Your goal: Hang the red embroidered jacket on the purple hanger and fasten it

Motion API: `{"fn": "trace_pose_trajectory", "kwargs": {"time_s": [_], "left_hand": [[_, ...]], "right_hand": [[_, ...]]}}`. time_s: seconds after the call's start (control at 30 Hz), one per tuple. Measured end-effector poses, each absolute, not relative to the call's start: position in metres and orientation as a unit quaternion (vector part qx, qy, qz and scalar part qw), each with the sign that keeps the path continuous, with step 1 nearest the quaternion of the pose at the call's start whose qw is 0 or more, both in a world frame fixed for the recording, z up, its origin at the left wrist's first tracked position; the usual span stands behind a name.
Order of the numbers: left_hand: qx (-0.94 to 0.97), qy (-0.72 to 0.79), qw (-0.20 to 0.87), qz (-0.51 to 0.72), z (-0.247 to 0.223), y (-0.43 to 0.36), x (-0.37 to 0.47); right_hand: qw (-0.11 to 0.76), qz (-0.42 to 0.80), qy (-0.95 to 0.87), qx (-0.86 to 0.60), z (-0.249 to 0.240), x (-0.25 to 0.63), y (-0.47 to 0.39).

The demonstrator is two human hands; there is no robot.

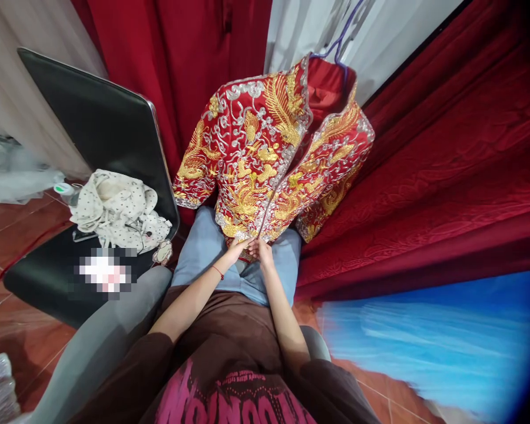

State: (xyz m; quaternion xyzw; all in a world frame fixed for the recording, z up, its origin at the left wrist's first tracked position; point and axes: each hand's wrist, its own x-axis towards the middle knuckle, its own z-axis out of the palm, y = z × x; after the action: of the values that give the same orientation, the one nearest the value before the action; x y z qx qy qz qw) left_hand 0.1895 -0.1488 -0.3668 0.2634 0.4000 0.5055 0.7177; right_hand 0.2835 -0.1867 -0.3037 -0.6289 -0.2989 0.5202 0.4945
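A red jacket [247, 153] with gold and silver embroidery hangs in front of me on a purple hanger [338, 44]. Its front is parted at the collar and comes together toward the hem, which reaches my lap. My left hand [237, 249] is closed on the hem at the bottom of the front opening. Close beside it, my right hand [262, 252] has its fingers curled at the same hem, on the other side of the opening. The fingertips of both hands nearly meet. Whether they pinch anything besides the cloth edge is too small to see.
On my left stands a black chair [101, 118] with a spotted white cloth bag [119, 206] and a blurred-out item on its seat. Dark red curtains [446, 165] hang behind and to the right. Blue fabric [433, 330] spreads low at the right over the tiled floor [375, 391].
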Motion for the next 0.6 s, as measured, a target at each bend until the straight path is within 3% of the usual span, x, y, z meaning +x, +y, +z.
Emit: {"fn": "trace_pose_trajectory", "kwargs": {"time_s": [0.33,0.6], "left_hand": [[0.280,0.412,0.683,0.534,-0.363,-0.140,0.196],[0.331,0.448,0.664,0.499,-0.365,-0.142,0.190]], "right_hand": [[0.523,0.545,-0.219,-0.618,-0.278,0.278,-0.160],[0.616,0.489,-0.270,-0.556,-0.180,0.293,-0.120]]}}
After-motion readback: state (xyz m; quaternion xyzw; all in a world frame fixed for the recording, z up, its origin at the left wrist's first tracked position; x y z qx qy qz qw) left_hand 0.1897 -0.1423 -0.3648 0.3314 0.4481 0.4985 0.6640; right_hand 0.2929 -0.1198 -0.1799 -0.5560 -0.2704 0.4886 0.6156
